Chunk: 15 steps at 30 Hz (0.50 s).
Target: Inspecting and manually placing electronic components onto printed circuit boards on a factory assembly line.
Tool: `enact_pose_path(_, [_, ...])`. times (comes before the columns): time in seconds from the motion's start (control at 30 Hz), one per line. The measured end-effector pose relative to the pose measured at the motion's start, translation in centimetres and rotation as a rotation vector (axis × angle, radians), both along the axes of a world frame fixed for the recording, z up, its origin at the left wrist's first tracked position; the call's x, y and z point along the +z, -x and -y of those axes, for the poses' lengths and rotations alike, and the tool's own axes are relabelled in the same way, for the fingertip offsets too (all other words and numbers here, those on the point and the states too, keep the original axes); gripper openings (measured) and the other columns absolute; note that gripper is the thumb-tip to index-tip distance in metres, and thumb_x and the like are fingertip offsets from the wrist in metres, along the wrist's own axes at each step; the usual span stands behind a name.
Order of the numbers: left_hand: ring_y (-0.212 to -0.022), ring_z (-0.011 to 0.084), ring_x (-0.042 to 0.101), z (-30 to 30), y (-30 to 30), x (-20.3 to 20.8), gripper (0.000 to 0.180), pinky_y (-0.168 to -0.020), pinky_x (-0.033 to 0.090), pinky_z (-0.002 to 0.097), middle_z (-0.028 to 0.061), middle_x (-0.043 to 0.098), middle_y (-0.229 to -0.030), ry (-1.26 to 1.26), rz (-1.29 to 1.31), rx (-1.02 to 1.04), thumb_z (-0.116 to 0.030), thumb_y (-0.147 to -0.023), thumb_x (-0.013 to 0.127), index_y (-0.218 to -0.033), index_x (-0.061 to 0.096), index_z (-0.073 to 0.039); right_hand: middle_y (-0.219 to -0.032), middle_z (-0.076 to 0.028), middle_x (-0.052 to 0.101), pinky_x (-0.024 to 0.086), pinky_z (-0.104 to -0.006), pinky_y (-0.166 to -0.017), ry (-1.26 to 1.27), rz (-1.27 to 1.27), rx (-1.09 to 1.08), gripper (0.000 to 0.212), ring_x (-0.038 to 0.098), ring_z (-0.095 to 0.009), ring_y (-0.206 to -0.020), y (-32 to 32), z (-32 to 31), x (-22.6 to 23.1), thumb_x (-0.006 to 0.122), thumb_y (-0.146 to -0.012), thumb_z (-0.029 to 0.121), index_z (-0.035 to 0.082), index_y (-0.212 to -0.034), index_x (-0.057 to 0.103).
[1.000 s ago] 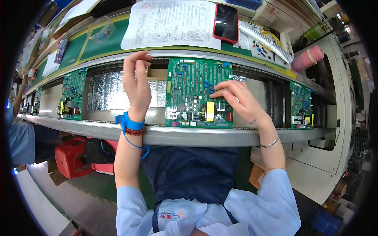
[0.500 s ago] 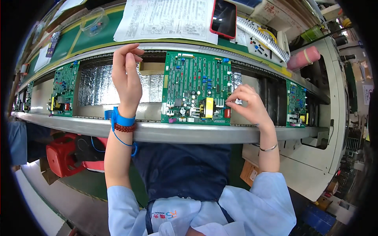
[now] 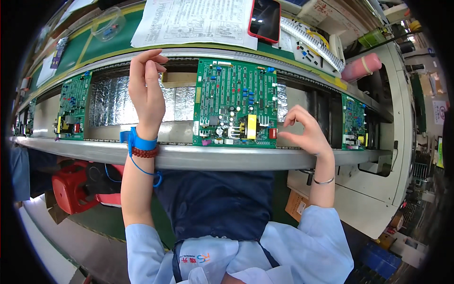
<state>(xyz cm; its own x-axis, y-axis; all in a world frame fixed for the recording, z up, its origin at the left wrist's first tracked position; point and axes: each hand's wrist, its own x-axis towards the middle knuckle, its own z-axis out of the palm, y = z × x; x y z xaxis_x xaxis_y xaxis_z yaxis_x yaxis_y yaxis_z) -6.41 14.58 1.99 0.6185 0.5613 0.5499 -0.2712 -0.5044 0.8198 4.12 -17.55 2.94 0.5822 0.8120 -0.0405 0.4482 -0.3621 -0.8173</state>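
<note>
A green circuit board [image 3: 236, 102] lies across the conveyor rails in front of me, crowded with small parts. Toward its near edge sit a yellow transformer [image 3: 251, 127], a red block [image 3: 273, 133] and white connectors. My right hand [image 3: 307, 132] hovers at the board's right edge, thumb and forefinger apart close to the red block, with nothing seen between them. Left of the board, my left hand [image 3: 147, 92] is raised over the conveyor with fingers loosely stretched and holding nothing visible. A blue wrist strap [image 3: 142, 140] with a coiled cord circles that wrist.
More boards sit on the conveyor, one at the left [image 3: 73, 106] and one at the right [image 3: 354, 122]. Beyond the far rail lie printed sheets [image 3: 194, 23], a red-edged phone [image 3: 265, 20], loose components [image 3: 307, 54] and a pink roll [image 3: 361, 67]. The metal near rail [image 3: 213, 157] runs before me.
My right hand has drawn slightly down and away from the board's right edge, and its thumb and forefinger have parted. The left hand keeps nearly the same pose.
</note>
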Motion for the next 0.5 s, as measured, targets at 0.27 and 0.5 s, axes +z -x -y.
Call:
enact_pose_path(0.27, [-0.075, 0.0089, 0.051, -0.21, 0.0, 0.01, 0.025, -0.069, 0.041, 0.0217, 0.0079, 0.06, -0.093, -0.025, -0.012, -0.001, -0.01, -0.096, 0.035, -0.107, 0.055, 0.0, -0.079, -0.004, 0.051, 0.041, -0.0296, -0.076, 0.043, -0.005, -0.01, 0.016, 0.05, -0.019, -0.081, 0.33, 0.27, 0.27, 0.07, -0.07, 0.005, 0.005, -0.079, 0.056])
enact_pose_path(0.5, [-0.075, 0.0087, 0.051, -0.51, 0.28, 0.0, 0.024, -0.069, 0.041, 0.0216, 0.0077, 0.06, -0.093, -0.007, -0.007, -0.007, -0.01, -0.096, 0.036, -0.107, 0.055, 0.0, -0.081, -0.004, 0.053, 0.042, -0.0268, -0.074, 0.029, 0.079, 0.084, 0.013, 0.053, -0.016, -0.081, 0.62, 0.05, 0.3, 0.066, -0.072, -0.001, 0.003, -0.084, 0.063])
